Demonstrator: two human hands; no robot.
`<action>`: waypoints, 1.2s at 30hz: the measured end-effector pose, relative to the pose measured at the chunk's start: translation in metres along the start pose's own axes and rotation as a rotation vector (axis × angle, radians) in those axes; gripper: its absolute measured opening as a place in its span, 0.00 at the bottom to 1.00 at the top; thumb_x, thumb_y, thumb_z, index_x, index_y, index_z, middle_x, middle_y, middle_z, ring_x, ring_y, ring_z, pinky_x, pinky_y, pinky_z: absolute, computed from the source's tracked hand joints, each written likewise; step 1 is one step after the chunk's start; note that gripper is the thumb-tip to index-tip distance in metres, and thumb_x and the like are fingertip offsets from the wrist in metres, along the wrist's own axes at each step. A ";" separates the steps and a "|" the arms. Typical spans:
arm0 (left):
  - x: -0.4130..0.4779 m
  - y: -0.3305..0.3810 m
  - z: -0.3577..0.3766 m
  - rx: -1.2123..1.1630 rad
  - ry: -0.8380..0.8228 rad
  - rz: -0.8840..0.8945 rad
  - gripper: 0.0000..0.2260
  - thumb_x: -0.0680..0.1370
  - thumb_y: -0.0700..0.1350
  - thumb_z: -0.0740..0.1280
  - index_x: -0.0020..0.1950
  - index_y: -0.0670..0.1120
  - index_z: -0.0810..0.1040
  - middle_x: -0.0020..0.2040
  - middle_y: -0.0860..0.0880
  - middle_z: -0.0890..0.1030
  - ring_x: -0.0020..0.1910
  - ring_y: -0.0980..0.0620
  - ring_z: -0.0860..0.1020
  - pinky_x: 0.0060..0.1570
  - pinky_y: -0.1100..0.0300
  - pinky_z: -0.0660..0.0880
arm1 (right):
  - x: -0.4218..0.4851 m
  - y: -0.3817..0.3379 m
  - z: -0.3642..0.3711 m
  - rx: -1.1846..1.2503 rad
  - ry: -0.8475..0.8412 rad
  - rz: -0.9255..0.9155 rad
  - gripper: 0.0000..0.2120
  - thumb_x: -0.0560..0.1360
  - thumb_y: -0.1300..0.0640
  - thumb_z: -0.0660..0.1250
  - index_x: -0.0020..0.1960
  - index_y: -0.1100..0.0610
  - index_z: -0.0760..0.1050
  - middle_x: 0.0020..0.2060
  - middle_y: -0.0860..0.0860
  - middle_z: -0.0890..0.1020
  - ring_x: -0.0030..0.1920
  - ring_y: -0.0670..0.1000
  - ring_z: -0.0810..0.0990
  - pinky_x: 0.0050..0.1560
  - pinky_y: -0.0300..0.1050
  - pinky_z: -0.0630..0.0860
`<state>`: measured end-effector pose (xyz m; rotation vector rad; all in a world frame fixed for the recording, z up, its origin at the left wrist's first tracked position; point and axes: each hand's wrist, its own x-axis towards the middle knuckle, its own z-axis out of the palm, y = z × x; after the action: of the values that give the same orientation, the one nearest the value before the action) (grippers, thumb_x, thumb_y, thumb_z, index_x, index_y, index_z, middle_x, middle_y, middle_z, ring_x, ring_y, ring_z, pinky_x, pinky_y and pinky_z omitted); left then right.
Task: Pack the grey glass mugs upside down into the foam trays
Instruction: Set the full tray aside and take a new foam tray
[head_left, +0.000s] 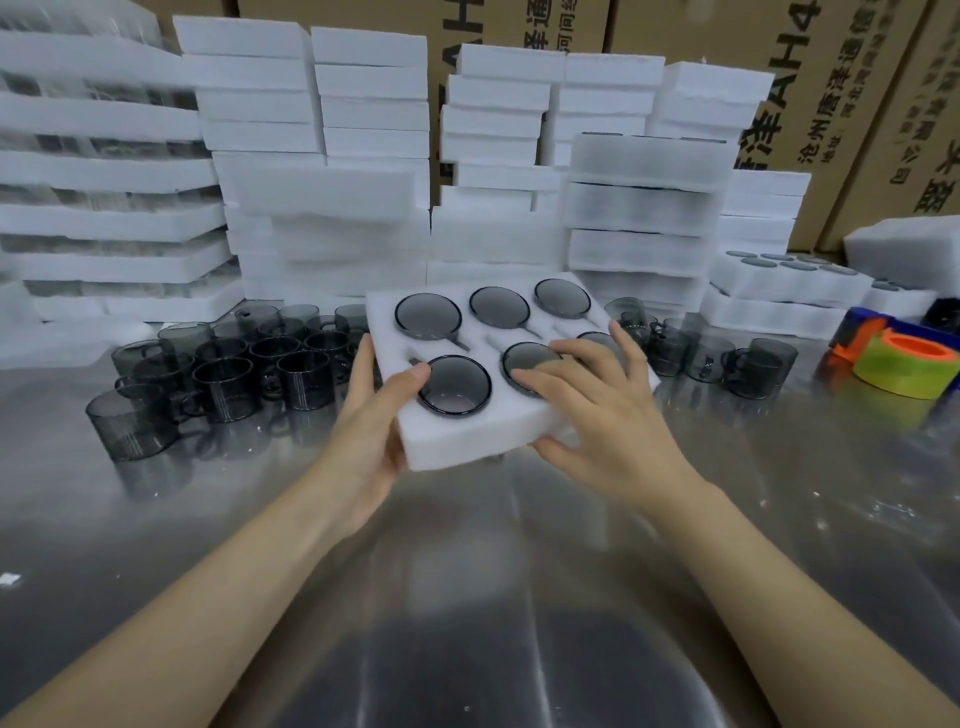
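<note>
Head view, the only one: the person is holding a white foam tray (467, 441) over the shiny metal table (467, 597), and it is looking full, with grey glass mugs (454, 384) sitting upside down in its pockets, flat bases facing up. Three are showing along the back row and two in front. A sixth at front right is peeking out from under the fingers.

The left hand (374, 415) is gripping the tray's left edge, thumb lying on top beside the front-left mug, fingers wrapping round the side and underneath. The right hand (587, 415) is pinching the near right corner: fingers spread across the top and pressing on the front-middle mug's base, thumb tucking against the front wall. The tray seems to be tilting towards the camera, near edge clear of the table.

Loose mugs (223, 374) are waiting upright to the left, more loose mugs on the right (701, 348). Stacks of foam trays (322, 182) are rising behind, cardboard boxes (831, 78) beyond, tape rolls (904, 364) off to the right.

The danger here, as I judge it: soft foam flexing under the weight of glass. If the tilt is growing or the thumbs are slipping, mugs could slide out and shatter on steel. Swinging it sideways could also clip the upright mugs close by.
</note>
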<state>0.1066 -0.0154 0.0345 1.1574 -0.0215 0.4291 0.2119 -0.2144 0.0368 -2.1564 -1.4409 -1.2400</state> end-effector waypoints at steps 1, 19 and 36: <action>0.001 -0.001 -0.002 0.014 0.000 -0.002 0.23 0.75 0.46 0.68 0.68 0.60 0.69 0.62 0.53 0.80 0.56 0.52 0.81 0.43 0.50 0.80 | 0.000 0.000 0.000 0.001 0.009 -0.016 0.25 0.62 0.58 0.77 0.59 0.56 0.80 0.49 0.48 0.82 0.62 0.54 0.71 0.70 0.62 0.60; 0.001 -0.036 0.003 0.271 -0.093 -0.051 0.26 0.73 0.57 0.59 0.70 0.51 0.66 0.59 0.46 0.78 0.45 0.50 0.82 0.44 0.57 0.78 | -0.016 0.060 -0.062 -0.266 -0.028 0.925 0.32 0.62 0.61 0.75 0.65 0.54 0.76 0.53 0.61 0.80 0.60 0.64 0.70 0.56 0.57 0.68; -0.001 -0.038 0.003 0.381 -0.127 -0.078 0.14 0.83 0.49 0.53 0.61 0.49 0.75 0.58 0.47 0.78 0.45 0.50 0.81 0.45 0.59 0.77 | -0.030 0.074 -0.059 -0.262 -0.497 1.199 0.32 0.63 0.58 0.79 0.66 0.50 0.75 0.55 0.61 0.77 0.63 0.61 0.68 0.58 0.52 0.67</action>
<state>0.1188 -0.0312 0.0021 1.5549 -0.0054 0.2962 0.2413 -0.3045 0.0657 -2.8280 0.1250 -0.4396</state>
